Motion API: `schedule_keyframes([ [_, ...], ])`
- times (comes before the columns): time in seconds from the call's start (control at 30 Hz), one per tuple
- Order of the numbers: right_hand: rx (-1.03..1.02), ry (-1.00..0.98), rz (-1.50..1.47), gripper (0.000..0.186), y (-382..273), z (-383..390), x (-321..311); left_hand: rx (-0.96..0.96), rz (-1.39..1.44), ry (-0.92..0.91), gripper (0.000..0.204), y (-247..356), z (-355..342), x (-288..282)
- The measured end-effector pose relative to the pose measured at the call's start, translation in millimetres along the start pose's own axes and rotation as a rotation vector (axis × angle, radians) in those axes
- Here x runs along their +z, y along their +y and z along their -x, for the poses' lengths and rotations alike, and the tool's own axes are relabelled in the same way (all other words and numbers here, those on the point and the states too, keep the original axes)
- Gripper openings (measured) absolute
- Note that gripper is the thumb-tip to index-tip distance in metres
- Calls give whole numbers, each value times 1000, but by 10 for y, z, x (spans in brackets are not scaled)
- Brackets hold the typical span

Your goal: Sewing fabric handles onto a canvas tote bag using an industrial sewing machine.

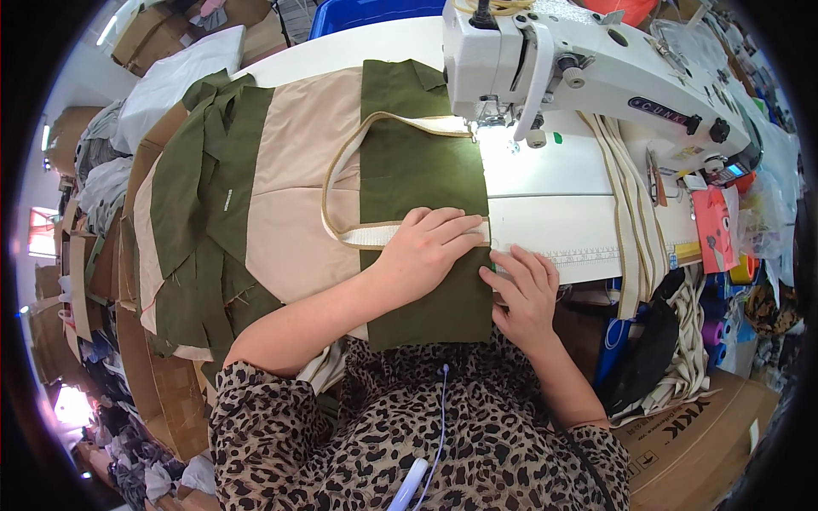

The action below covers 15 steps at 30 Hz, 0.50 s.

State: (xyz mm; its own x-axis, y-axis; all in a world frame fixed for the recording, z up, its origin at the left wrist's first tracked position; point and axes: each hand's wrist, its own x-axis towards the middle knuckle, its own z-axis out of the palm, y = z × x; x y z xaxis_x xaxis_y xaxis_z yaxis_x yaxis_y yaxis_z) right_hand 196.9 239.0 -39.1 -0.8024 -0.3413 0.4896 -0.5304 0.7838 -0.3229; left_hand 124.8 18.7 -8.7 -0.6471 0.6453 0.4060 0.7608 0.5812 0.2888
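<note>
A fabric piece with olive-green (426,162) and beige (294,230) panels lies on the white sewing table (554,230). A cream webbing loop (331,170) with tan edges curves across it. My left hand (426,251) rests on the lower run of the loop and the green panel, fingers spread. To its right, my right hand (524,294) has its fingertips at the green panel's right edge, fingers apart. The upper end of the loop lies by the presser foot of the white sewing machine (596,77), above my hands.
Bunched green fabric (200,255) lies at the left, beside cardboard (162,392) and piled cloth. More webbing (639,238) hangs over the table at the right, near small tools and plastic bags (758,221). A blue bin (362,17) stands behind, a large carton (699,426) at lower right.
</note>
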Motion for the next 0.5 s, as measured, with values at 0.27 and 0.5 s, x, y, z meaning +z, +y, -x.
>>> schedule_keyframes([
  [0.27, 7, 16, -31, 43, -17, -6, 0, -10, 24, 16, 31, -2, -10, 20],
  [0.5, 6, -13, -46, 43, -26, -36, -53, -93, -31, -34, 30, 40, 22, 32],
])
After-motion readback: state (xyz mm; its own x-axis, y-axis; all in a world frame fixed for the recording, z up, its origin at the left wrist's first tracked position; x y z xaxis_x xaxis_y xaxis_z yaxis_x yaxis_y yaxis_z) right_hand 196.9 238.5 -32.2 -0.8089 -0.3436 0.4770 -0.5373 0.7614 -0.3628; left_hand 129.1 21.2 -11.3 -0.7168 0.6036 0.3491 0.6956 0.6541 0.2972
